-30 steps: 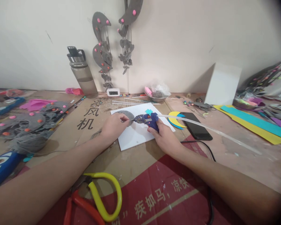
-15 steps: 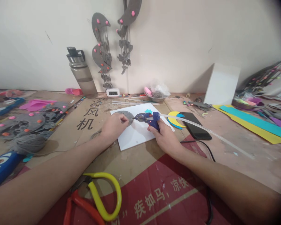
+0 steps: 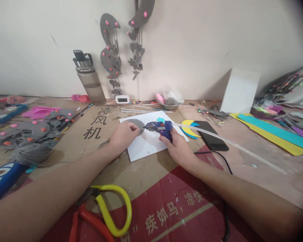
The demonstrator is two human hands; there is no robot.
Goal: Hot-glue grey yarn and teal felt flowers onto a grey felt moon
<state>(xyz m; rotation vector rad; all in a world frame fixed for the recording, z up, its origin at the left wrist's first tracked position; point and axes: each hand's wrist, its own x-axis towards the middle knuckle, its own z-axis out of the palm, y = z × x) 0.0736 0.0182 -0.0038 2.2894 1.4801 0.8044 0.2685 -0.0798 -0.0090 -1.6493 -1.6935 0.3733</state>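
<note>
- Cardboard sheet (image 3: 138, 173), printed, covers the middle of the bench; forearms reach across it.
- White panel (image 3: 239, 90) stands at back right against the wall.
- Bottle (image 3: 92, 85) at back left, part-filled with liquid.
- White board (image 3: 143, 149) lies flat between the hands.
- Yellow handle (image 3: 129, 211) and red handles (image 3: 94, 222) lie in the foreground, beside the left forearm.
- Right hand (image 3: 179, 146): fingers wrapped round the grip of the blue glue gun (image 3: 167, 126), which is above the board, nozzle pointing left. Clear glue stick (image 3: 232, 143) runs out rightward, crossing in front of the phone (image 3: 212, 136).
- Left hand (image 3: 122, 137): palm down, thumb and forefinger narrow near the nozzle; what lies between them, cannot tell.
- Bowl (image 3: 173, 107) at rear: pink item, grey yarn, clear plastic.
- Grey disc (image 3: 133, 123) on the board, partly hidden by the left hand.
- Yellow crescent (image 3: 187, 127) overlaps a blue one, just left of the phone.
</note>
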